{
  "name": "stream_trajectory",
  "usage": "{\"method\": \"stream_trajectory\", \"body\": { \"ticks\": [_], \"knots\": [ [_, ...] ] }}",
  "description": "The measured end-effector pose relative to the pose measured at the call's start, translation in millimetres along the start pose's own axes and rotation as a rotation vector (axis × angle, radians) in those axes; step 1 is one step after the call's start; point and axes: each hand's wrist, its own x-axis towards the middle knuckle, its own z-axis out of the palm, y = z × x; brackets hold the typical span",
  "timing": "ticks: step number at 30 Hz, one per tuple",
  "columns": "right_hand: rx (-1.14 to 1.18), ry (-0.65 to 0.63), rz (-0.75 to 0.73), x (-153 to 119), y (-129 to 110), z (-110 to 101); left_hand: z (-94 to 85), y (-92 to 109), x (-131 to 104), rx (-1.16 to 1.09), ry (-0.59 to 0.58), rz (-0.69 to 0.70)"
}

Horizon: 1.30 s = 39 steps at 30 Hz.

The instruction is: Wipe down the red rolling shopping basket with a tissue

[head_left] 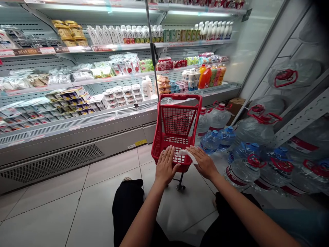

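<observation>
A small red shopping cart (177,118) with a mesh basket stands on the floor in front of me. My left hand (166,166) is over the basket's near edge, palm down, its fingers stretched out; whether it touches the rim I cannot tell. Beside it, my right hand (203,161) has a thin white tissue (189,155) under its fingers and thumb, held at the basket's near right edge. Part of the tissue is hidden by that hand. Through the gap between my hands, the grid of the basket floor shows.
An open chiller (77,120) with cartons, cups and bottles runs along the left and back. Large water bottles (246,169) with red or blue handles crowd the right side, near a white metal rack (303,99). My black-clad knees (128,206) flank the cart on pale floor tiles.
</observation>
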Motion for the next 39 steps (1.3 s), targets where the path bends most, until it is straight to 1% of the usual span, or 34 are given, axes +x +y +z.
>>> {"method": "stream_trajectory", "body": {
  "ticks": [2,5,7,9,11,13,14,16,18,20,21,23,26,28,30,31,32,34,35,37,39],
  "knots": [
    [0.024,0.018,0.008,0,-14,9,0.4,-1,7,-0.03,-0.002,-0.084],
    [0.05,0.023,-0.029,-3,-46,25,-0.3,2,21,-0.091,-0.002,-0.238],
    [0.05,0.046,-0.051,-4,-62,33,-0.1,6,30,-0.129,-0.016,-0.246],
    [0.05,0.054,-0.096,-1,-67,37,1.1,7,35,-0.151,-0.036,-0.208],
    [0.051,0.028,-0.175,7,-59,35,2.5,5,36,-0.157,-0.051,-0.191],
    [0.041,-0.01,-0.239,20,-38,30,3.2,-1,34,-0.166,-0.065,-0.196],
    [0.028,-0.023,-0.244,28,-24,26,3.2,-4,33,-0.176,-0.075,-0.2],
    [-0.004,-0.033,-0.206,44,4,19,3.1,-9,32,-0.195,-0.088,-0.215],
    [-0.032,-0.028,-0.135,58,28,16,3.4,-12,32,-0.204,-0.079,-0.231],
    [-0.041,-0.006,-0.074,64,38,17,4.1,-13,32,-0.203,-0.057,-0.245],
    [-0.037,0.012,-0.053,65,36,19,4.5,-14,32,-0.203,-0.048,-0.249],
    [-0.013,0.044,-0.047,59,20,25,4.7,-19,31,-0.206,-0.036,-0.25],
    [0.048,0.049,-0.137,44,-25,36,2.7,-32,28,-0.206,-0.018,-0.243],
    [0.08,0.043,-0.208,37,-54,44,0.3,-43,25,-0.205,-0.013,-0.266],
    [0.087,0.051,-0.269,37,-69,49,-2.4,-51,22,-0.205,-0.021,-0.298],
    [0.082,0.053,-0.305,39,-69,49,-3.8,-55,19,-0.204,-0.027,-0.304],
    [0.074,0.051,-0.344,43,-64,48,-5.2,-58,17,-0.202,-0.035,-0.3],
    [0.045,0.051,-0.383,52,-41,42,-8.0,-64,13,-0.189,-0.046,-0.282],
    [0.024,0.053,-0.362,57,-25,37,-9.6,-68,11,-0.178,-0.049,-0.277],
    [-0.028,0.06,-0.26,66,7,26,-13.1,-77,9,-0.149,-0.054,-0.283],
    [-0.074,0.053,-0.166,70,29,17,-16.7,-88,8,-0.107,-0.056,-0.299]
  ]
}}
